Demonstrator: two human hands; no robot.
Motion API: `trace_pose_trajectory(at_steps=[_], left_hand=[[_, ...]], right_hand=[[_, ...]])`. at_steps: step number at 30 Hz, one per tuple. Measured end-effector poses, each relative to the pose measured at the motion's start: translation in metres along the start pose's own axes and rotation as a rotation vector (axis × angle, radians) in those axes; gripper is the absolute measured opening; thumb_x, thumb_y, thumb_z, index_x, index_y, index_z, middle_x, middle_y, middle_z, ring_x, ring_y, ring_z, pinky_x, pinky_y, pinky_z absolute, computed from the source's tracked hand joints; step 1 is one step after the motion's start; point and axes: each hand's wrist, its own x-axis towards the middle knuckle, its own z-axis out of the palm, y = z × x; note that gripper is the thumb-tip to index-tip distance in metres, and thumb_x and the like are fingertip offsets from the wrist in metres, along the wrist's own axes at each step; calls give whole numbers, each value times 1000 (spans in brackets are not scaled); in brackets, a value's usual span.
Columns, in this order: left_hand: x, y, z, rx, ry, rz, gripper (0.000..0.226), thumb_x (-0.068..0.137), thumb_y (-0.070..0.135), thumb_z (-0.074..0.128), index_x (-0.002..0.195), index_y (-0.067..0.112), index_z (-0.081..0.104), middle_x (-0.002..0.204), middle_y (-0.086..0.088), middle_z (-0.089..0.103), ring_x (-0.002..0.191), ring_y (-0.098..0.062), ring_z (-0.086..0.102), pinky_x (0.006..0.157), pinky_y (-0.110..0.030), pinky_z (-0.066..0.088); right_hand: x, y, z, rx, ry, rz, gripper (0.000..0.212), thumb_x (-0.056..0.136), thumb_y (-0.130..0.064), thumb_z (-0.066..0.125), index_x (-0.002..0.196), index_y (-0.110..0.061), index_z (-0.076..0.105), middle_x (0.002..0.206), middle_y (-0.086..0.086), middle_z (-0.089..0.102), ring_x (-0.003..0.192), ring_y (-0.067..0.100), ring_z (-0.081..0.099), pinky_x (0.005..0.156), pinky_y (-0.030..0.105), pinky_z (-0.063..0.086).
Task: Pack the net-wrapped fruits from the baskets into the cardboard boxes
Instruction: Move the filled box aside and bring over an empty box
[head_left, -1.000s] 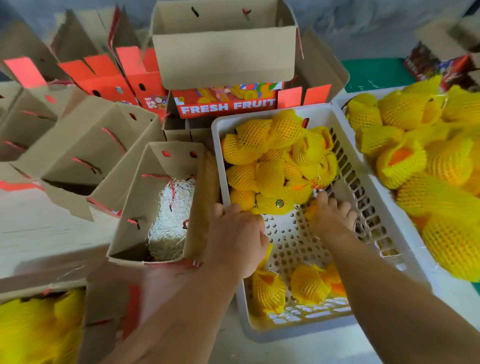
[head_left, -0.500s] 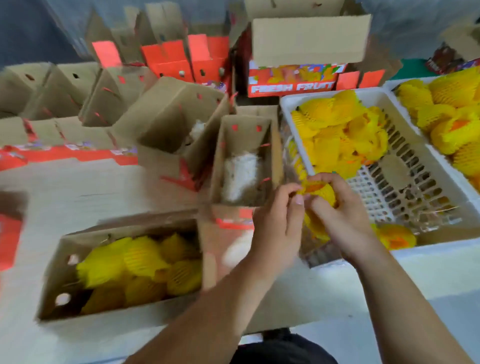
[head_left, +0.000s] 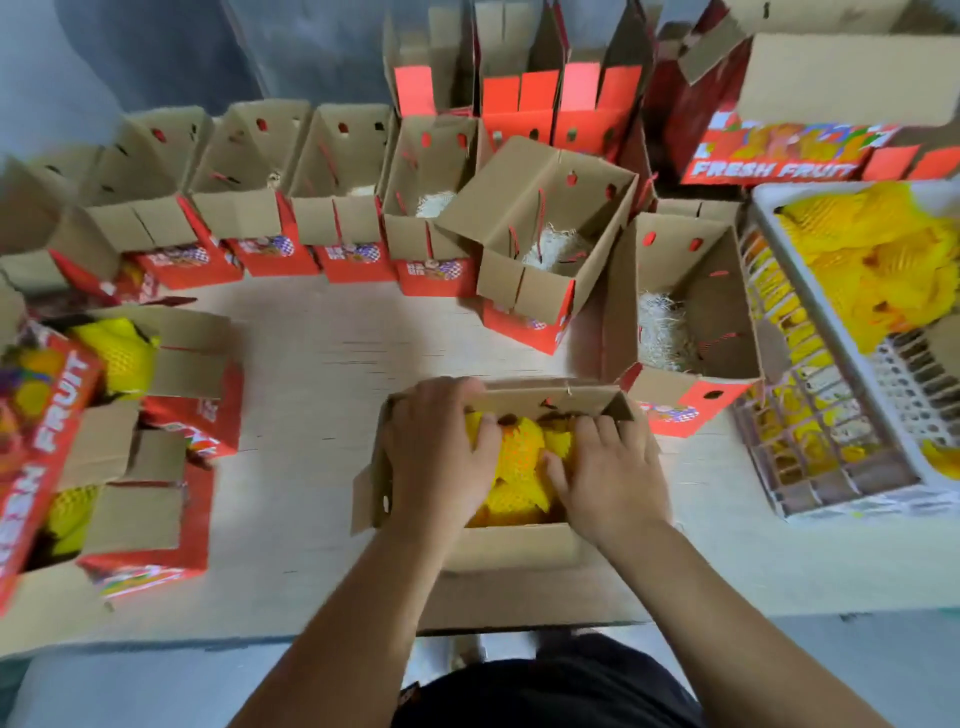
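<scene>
both hands are down in the near box (head_left: 519, 545), the landmark here. the left hand (head_left: 439, 457) lies over its left side, fingers loosely curved on the yellow netted fruit (head_left: 519, 452); the right hand (head_left: 613, 473) presses the fruit from the right. neither plainly clenches a fruit; they look flat, pressing rather than grasping. the fruit sits directly between and under the hands, filling the box, whose long axis runs away from the person. right of the box and further back, the basket (head_left: 831, 467) holds more fruit, nearer the right hand. an unfilled box (head_left: 685, 306) stands just behind, toward the basket. likely next: settle this load, then reach right.
</scene>
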Motion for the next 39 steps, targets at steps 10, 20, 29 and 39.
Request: trace_pose_trajectory(at_steps=[10,20,29,39], left_hand=[[-16,-95,-4,-427,-72,-314,44,112,23,38,154,34,44,146,8,57,133,-12,53,105,-26,40],[-33,-164,-56,-650,419,-786,41,113,28,35,153,29,45,151,-1,54,140,-26,50,121,-47,35],[-33,-157,-66,-913,635,-1220,61,95,42,71,147,35,40,143,-9,41,119,-30,52,96,-48,56],[2,-85,-38,-450,239,-237,18,103,21,55,112,29,69,107,17,69,103,-3,63,87,-25,52]], right_hand=[[-32,8,1,484,-40,274,92,90,-28,67,155,-49,6,127,13,45,111,45,54,91,57,48],[79,-126,20,457,-33,-89,93,87,-40,76,160,-22,21,154,17,36,139,41,39,113,54,37],[28,-266,80,939,-557,20,68,107,-40,45,163,-40,6,161,-6,38,142,26,46,119,43,37],[53,-169,25,996,-499,80,32,101,-5,46,129,-8,61,120,22,69,110,42,65,103,51,52]])
